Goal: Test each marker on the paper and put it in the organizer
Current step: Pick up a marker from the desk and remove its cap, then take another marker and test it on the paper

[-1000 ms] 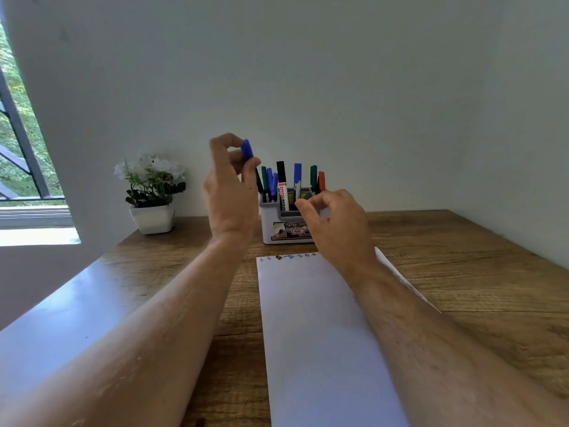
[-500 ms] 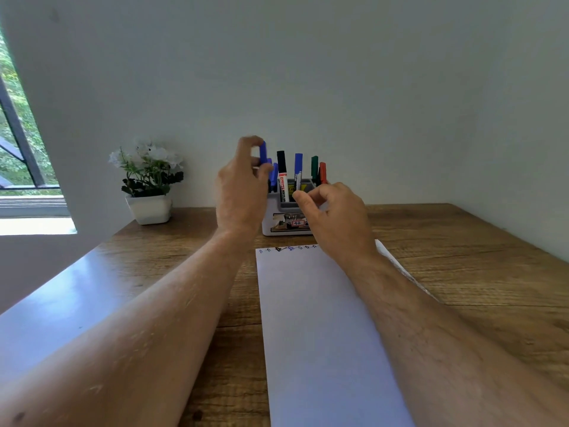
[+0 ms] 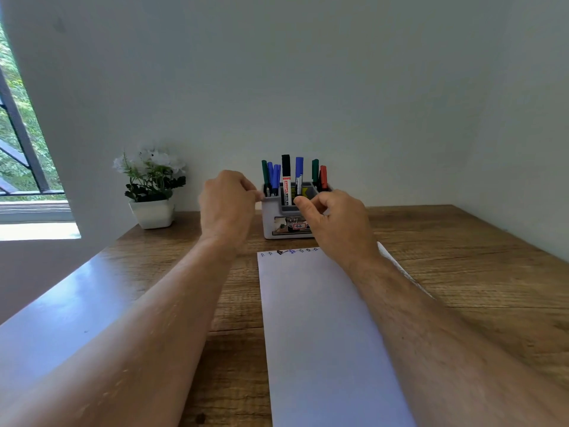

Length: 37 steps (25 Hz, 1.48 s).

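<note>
A grey organizer (image 3: 271, 220) stands at the back of the wooden table (image 3: 462, 257). Several capped markers stand upright in it: blue ones (image 3: 274, 177) and a green one on the left, a black-capped one (image 3: 285, 174) and a blue one in the middle, green and red (image 3: 323, 177) on the right. My left hand (image 3: 228, 201) hovers at the organizer's left edge, fingers loosely curled, holding nothing. In front of the organizer, my right hand (image 3: 335, 223) is likewise loosely curled and holds nothing. The white paper (image 3: 314, 318) lies before me with small test marks (image 3: 289, 251) along its far edge.
A white pot with a flowering plant (image 3: 151, 186) sits at the back left of the table. Walls close in behind and to the right. A window is at the far left. My forearms stretch over the table and paper.
My left hand carried a blue marker down and right to the organizer and let it go among the left-hand markers. My right hand barely moved.
</note>
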Motion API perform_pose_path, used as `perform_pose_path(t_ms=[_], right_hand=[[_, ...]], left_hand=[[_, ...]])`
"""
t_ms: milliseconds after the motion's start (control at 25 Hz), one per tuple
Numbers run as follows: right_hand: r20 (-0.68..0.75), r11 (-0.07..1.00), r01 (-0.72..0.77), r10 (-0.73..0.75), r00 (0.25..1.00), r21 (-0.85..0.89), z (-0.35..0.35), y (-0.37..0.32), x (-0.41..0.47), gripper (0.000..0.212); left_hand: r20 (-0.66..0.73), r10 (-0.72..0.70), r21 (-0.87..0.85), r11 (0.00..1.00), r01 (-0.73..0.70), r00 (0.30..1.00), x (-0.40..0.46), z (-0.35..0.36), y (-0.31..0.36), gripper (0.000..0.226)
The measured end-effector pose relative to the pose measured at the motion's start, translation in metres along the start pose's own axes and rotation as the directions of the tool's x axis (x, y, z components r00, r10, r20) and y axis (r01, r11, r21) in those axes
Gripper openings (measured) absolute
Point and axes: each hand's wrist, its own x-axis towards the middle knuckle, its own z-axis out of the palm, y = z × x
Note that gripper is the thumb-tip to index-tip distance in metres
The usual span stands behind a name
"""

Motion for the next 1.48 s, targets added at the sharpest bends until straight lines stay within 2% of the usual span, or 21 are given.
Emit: perform_pose_path(t_ms=[120,240,320,520,880,1000,1120,1320,1480], right_hand=[[0.026,1.0,0.001,-0.001,1.0,0.017,0.0,0.0,0.0,0.034],[0.05,1.0,-0.002,0.0,0.999,0.023,-0.001,0.0,-0.001,0.036],[0.063,1.0,-0.008,0.006,0.998,0.026,-0.002,0.001,-0.001,0.038],[0.068,1.0,-0.012,0.01,0.998,0.015,-0.001,0.0,-0.002,0.035],[0.076,1.0,-0.006,0.006,0.997,0.002,0.002,0.001,-0.002,0.041],[0.091,1.0,-0.016,0.016,0.996,-0.004,0.002,0.001,-0.002,0.043],[0.094,1.0,-0.024,0.024,0.995,0.0,0.001,0.001,-0.002,0.044],[0.093,1.0,-0.017,0.017,0.996,0.001,0.0,-0.001,-0.003,0.039],[0.061,0.999,-0.012,0.008,0.998,0.053,-0.002,-0.004,-0.002,0.027]], left_hand=[[0.085,-0.074,0.188,0.981,0.056,0.994,0.004,-0.017,-0.015,0.019],[0.215,-0.194,0.458,0.885,0.077,0.957,0.001,-0.024,-0.022,0.044],[0.261,-0.239,0.532,0.844,0.067,0.935,-0.004,-0.023,-0.023,0.047],[0.286,-0.256,0.593,0.804,0.039,0.923,-0.01,-0.015,-0.026,0.047],[0.289,-0.247,0.574,0.818,0.04,0.925,-0.012,-0.002,-0.027,0.036],[0.265,-0.232,0.509,0.858,0.069,0.936,-0.013,-0.002,-0.023,0.033],[0.173,-0.174,0.372,0.923,0.1,0.969,-0.013,-0.008,-0.018,0.035],[0.017,-0.003,0.095,0.995,0.001,1.0,-0.021,-0.017,0.005,0.034],[-0.025,0.109,-0.124,0.986,-0.111,0.994,-0.03,-0.014,0.021,0.023]])
